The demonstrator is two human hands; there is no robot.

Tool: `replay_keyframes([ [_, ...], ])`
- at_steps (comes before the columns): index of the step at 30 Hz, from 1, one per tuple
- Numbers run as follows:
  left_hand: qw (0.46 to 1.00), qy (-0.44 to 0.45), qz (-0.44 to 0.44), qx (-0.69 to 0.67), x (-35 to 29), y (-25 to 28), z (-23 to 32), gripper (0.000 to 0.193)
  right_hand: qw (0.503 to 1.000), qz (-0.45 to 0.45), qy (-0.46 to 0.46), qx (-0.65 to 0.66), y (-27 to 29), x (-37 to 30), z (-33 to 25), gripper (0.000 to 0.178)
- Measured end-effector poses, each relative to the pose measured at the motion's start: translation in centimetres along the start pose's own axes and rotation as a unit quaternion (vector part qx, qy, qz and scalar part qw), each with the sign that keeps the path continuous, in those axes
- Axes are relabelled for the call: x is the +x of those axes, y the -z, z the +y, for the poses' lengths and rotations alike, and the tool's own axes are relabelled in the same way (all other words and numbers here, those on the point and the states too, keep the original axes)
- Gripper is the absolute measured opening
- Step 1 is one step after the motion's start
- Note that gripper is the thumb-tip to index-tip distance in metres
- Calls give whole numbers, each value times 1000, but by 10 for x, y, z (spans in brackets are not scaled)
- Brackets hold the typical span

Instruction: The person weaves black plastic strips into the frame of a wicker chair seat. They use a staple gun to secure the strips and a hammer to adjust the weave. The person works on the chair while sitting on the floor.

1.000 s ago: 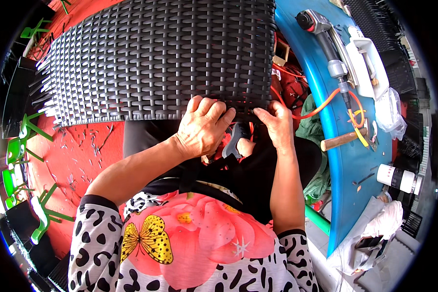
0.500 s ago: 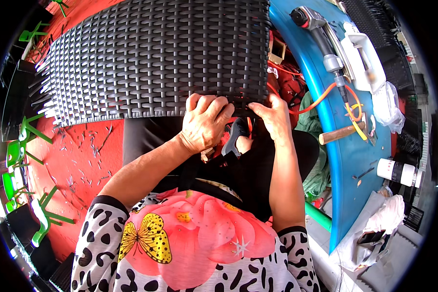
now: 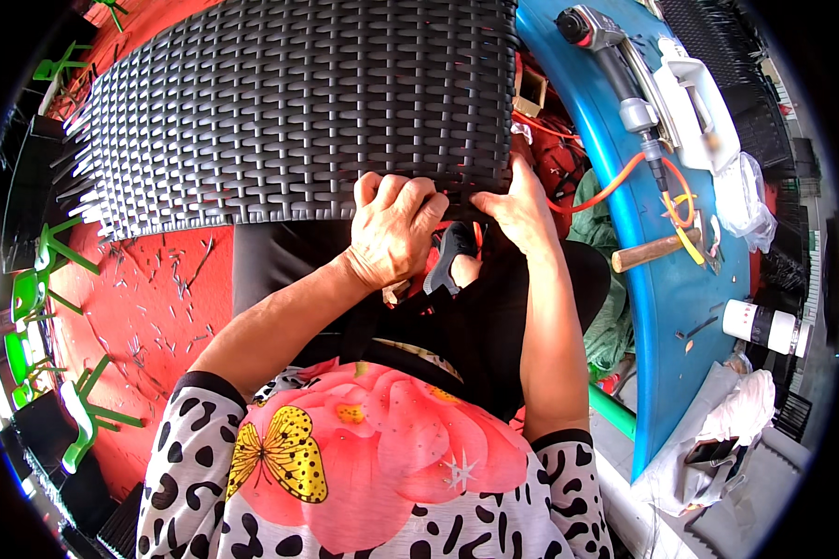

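Note:
A large black woven wicker panel lies across my lap, its loose strand ends sticking out at the left. My left hand grips the panel's near edge, fingers curled over it and the thumb pointing right. Close by, at the near right corner, my right hand has its thumb on the edge and its fingers reaching around the panel's right side. The fingertips of both hands are partly hidden by the weave. Between the two thumbs shows a short stretch of the dark edge.
At right stands a blue table bearing an air-powered tool with an orange hose, a wooden-handled hammer, a white container and a white bottle. Strand scraps litter the red floor; green stools stand at left.
My right hand has shifted slightly, its fingers moving further up around the panel's right side. The panel has moved a little to the left; my left hand keeps its hold.

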State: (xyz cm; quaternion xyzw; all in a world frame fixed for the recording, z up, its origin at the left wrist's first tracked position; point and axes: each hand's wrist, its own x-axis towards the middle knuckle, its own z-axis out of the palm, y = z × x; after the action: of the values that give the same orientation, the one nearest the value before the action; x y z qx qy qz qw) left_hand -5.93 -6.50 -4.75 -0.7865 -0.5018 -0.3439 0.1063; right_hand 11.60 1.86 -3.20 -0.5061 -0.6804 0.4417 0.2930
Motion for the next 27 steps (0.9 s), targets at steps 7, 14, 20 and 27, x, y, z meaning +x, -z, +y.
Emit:
replay_keyframes([
  [7,1000,-8,28,-3,3,-4,-2,30,992,89,84,-32,-7,-3,24,64],
  [14,999,-5,18,-43,-2,6,-1,33,987,135,86,-8,-16,-5,21,61],
  [20,993,-30,-35,-111,14,25,-27,21,989,138,58,-17,-14,-1,19,58],
  [27,987,-28,-128,-88,44,17,-38,9,985,153,46,-59,-14,-2,12,57],
])
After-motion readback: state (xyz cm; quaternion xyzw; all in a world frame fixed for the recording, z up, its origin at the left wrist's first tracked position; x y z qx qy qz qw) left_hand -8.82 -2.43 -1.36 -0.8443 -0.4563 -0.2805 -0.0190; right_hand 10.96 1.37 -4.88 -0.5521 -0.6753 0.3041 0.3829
